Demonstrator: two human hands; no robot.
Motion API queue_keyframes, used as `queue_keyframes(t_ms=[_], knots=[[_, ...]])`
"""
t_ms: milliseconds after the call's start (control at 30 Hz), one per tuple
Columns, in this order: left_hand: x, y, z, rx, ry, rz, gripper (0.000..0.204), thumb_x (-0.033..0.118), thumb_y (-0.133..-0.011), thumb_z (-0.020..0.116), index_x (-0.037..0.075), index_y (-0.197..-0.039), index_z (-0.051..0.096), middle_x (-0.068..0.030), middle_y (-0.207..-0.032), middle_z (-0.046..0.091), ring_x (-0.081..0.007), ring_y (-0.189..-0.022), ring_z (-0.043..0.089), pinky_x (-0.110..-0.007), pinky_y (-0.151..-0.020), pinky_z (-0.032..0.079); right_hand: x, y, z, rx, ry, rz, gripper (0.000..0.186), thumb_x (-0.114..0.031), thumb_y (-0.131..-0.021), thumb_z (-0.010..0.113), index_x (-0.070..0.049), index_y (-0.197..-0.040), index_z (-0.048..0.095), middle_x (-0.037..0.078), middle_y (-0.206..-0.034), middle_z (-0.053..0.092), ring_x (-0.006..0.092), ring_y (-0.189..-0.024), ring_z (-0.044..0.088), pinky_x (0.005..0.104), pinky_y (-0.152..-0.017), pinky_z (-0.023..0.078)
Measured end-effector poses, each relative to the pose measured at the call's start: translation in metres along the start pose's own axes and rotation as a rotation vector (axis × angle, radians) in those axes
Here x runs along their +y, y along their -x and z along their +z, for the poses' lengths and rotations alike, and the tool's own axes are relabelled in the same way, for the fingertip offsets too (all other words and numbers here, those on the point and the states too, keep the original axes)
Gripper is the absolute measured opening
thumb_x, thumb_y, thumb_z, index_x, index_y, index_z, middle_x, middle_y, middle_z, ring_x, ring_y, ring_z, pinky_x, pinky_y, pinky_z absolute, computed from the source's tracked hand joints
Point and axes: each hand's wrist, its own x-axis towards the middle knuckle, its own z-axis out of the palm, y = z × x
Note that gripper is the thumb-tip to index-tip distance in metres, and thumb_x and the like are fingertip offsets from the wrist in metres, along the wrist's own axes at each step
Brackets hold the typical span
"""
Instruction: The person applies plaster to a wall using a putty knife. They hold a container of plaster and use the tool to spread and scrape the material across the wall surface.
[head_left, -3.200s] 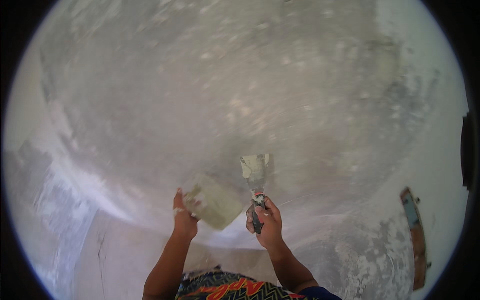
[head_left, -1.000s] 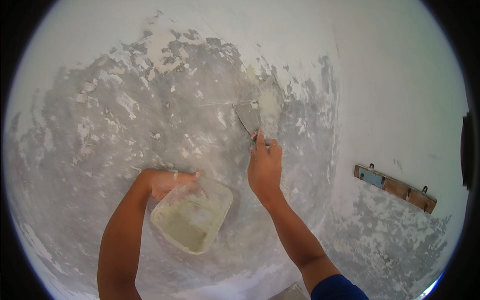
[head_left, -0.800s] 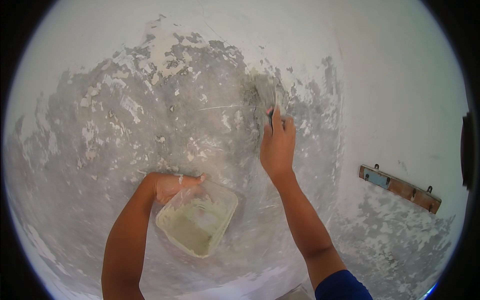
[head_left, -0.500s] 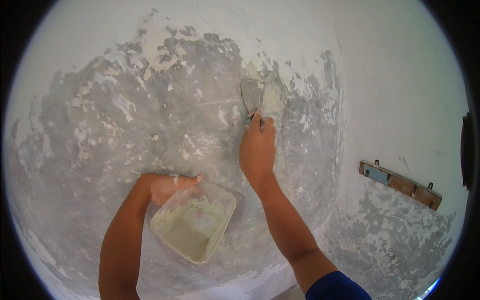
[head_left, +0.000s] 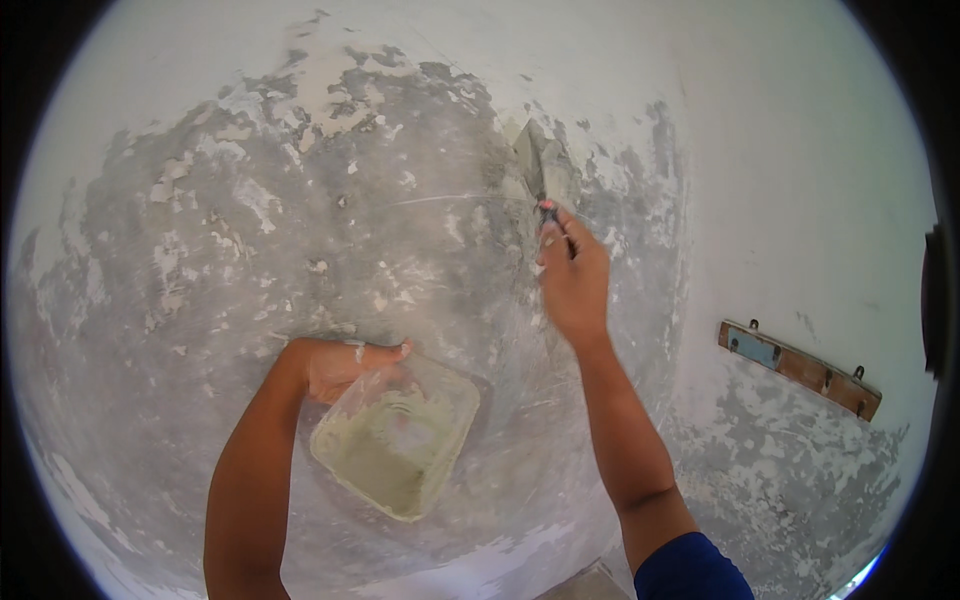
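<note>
My right hand (head_left: 577, 268) is closed round the handle of a putty knife (head_left: 529, 158). Its blade, tilted and seen at a slant, is against the wall (head_left: 420, 240) beside a pale patch of filler (head_left: 560, 180). My left hand (head_left: 350, 368) grips the upper edge of a clear plastic tub (head_left: 460, 410), with the thumb along its rim. Greenish-white putty (head_left: 385, 455) coats the inside of the tub. White smears mark the left hand.
Grey plaster with flaking white paint covers the wall in front. On the side wall to the right hangs a wooden hook rack (head_left: 800, 370) with metal hooks. A dark object (head_left: 935, 300) stands at the far right edge.
My right hand has moved right and turned the putty knife, so the blade now shows narrower and at a slant. The left hand and tub have shifted slightly right.
</note>
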Motion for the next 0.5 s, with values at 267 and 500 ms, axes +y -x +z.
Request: queue_keyframes(t_ms=[267, 500], knots=[[0.0, 0.002, 0.003, 0.012, -0.002, 0.007, 0.087, 0.076, -0.101, 0.037, 0.004, -0.145, 0.058, -0.0128, -0.14, 0.062, -0.0221, -0.125, 0.062, -0.039, -0.104, 0.054, -0.01, -0.039, 0.005, -0.087, -0.41, 0.088, 0.034, -0.016, -0.106, 0.056, 0.006, -0.13, 0.064, 0.008, -0.092, 0.069, 0.0109, -0.064, 0.058, 0.0263, -0.055, 0.044], [0.001, -0.003, 0.002, -0.015, 0.014, 0.002, 0.085, 0.076, -0.101, 0.037, 0.005, -0.144, 0.059, -0.0108, -0.142, 0.061, -0.0216, -0.129, 0.06, -0.039, -0.107, 0.053, 0.01, -0.082, 0.053, 0.269, 0.519, -0.636, 0.039, -0.002, -0.097, 0.058, 0.007, -0.135, 0.059, 0.016, -0.11, 0.061, 0.0291, -0.088, 0.065, 0.0363, -0.063, 0.055]])
